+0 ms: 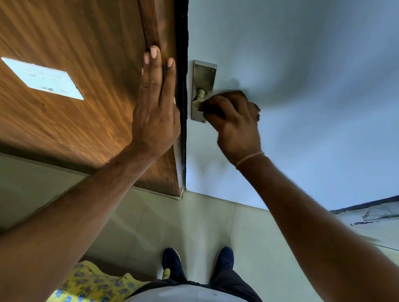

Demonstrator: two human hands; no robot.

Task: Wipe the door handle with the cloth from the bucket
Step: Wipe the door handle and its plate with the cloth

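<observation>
A metal door handle point(198, 96) on a steel backplate point(203, 78) sits on the pale blue door point(311, 64). My right hand point(234, 125) is closed around a dark cloth point(241, 96), pressed on the lever of the handle; most of the lever is hidden under the fingers and cloth. My left hand point(154, 107) lies flat with fingers stretched out on the brown wooden frame point(160, 27) just left of the door edge. No bucket is in view.
A wooden panel point(54, 36) with a white switch plate point(44, 78) fills the left. Below is pale tiled floor point(207, 225) with my dark blue shoes point(175, 264). A yellow flowered fabric point(92, 290) lies at bottom left.
</observation>
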